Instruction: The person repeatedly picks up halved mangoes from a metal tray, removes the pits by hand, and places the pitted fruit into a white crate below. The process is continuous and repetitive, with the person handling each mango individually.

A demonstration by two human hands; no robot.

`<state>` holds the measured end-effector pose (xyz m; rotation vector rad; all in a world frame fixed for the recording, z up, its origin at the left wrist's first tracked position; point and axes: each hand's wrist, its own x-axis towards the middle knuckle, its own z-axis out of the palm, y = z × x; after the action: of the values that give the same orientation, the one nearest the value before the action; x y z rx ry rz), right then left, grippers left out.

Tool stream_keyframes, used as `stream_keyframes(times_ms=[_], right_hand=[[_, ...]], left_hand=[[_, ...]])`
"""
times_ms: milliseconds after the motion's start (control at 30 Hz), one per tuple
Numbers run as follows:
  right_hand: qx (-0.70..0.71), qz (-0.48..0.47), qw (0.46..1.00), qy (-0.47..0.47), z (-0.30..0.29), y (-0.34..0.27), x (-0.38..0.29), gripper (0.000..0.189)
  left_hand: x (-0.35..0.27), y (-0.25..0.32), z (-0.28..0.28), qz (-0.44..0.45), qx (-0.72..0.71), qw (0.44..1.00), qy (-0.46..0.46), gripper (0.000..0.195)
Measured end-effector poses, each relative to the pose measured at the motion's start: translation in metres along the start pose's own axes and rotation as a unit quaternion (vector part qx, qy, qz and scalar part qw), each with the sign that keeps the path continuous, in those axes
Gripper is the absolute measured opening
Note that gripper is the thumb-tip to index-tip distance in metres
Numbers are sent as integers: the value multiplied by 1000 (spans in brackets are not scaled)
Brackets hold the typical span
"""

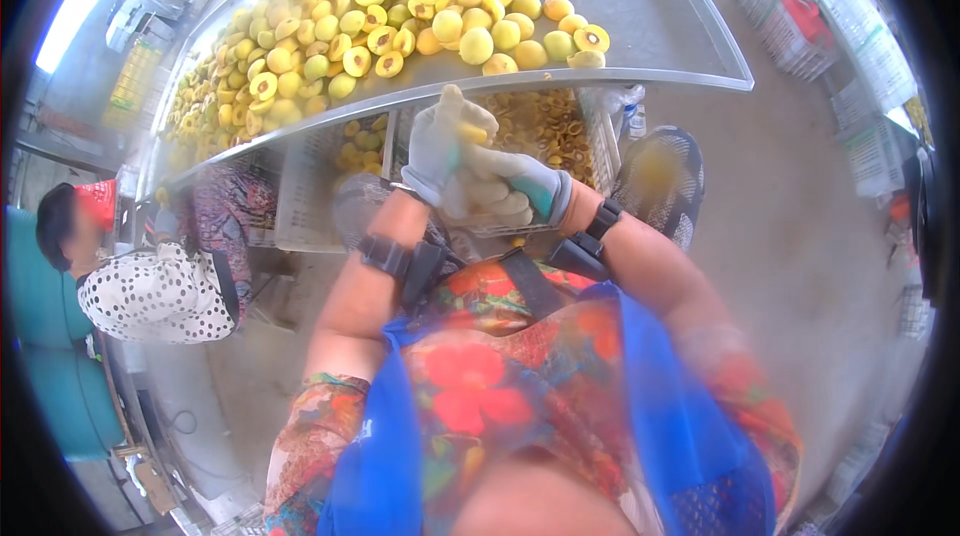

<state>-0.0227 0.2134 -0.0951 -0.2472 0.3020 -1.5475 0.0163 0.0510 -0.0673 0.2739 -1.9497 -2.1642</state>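
My left hand, in a pale glove, is raised just below the metal table's near edge, with a yellow fruit piece at its fingers. Against it lies my right hand, also gloved, its fingers curled; whether it grips anything is hidden. Above both hands, halved yellow stone fruits, some showing brown pits, are heaped on the metal table. Under the hands stands a white plastic crate holding many small brown and orange pieces, perhaps pits.
A second crate with yellow fruit stands to the left. Beyond it a co-worker in a dotted top sits at the table. A bottle stands by my knee. More crates line the far right.
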Motion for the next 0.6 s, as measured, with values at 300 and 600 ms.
stream_keyframes(times_ms=[300,600], right_hand=[[117,78,981,-130,-20,-6,14,21],[193,60,979,-15,-14,-7,21,54]], left_hand=[[7,-25,-15,-109,-352,929,-46,66],[35,-19,-131,-62,-284,939,183,41]])
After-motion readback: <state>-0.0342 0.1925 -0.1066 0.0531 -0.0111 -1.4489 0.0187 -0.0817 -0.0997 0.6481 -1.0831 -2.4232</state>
